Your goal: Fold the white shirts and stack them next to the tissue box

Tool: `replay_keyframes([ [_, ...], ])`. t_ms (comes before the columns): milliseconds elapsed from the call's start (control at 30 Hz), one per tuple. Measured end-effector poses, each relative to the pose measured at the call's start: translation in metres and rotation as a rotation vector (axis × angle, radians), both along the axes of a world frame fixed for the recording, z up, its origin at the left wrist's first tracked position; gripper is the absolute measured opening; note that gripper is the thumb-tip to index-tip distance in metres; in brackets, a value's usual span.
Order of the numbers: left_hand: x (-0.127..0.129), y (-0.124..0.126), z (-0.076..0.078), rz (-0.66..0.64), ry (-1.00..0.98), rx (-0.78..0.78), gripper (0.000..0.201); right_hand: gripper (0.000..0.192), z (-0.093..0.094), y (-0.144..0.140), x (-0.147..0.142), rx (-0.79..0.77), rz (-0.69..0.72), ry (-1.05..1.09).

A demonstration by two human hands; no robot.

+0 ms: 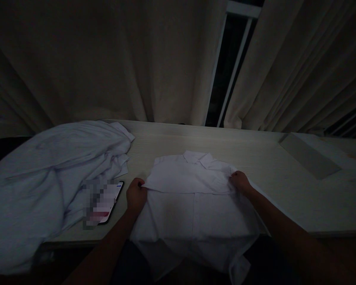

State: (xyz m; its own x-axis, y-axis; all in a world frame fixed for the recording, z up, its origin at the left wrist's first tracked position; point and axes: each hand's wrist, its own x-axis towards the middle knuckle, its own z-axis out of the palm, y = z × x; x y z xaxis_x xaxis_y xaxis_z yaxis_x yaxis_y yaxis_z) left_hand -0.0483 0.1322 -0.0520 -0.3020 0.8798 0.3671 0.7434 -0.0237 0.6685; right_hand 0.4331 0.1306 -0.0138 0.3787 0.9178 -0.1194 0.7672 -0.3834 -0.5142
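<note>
A white collared shirt [178,213] lies on the table in front of me, its collar at the far end and its lower part hanging over the near edge. My left hand [136,194] pinches the shirt at its left side. On the opposite side, my right hand [239,182] grips bunched cloth near the right shoulder. A crease or fold edge runs across the shirt between both hands. Beside my left hand lies a phone [114,202] with a lit, partly blurred screen.
A heap of white cloth [47,174] covers the table's left side and droops over its front edge. A pale box [311,158] stands at the right back. Beige curtains [166,59] hang behind the table [255,158], parted at a dark window [231,67].
</note>
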Motion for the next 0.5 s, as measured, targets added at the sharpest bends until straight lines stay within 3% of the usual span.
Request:
replay_keyframes([
  [167,0.000,-0.001,0.002,0.019,0.003,-0.012,0.016,0.027,0.004,-0.009,0.001,0.038,-0.077,0.131],
  [300,0.000,-0.001,0.001,0.035,-0.005,-0.014,0.015,0.026,0.011,-0.021,-0.002,0.040,-0.006,0.218],
  [400,0.001,-0.001,0.001,0.024,-0.004,-0.012,0.016,0.029,0.013,-0.024,0.000,0.015,0.098,0.175],
  [500,0.001,-0.001,0.001,0.005,0.006,-0.007,0.014,0.036,0.014,-0.021,0.005,0.019,0.100,0.054],
])
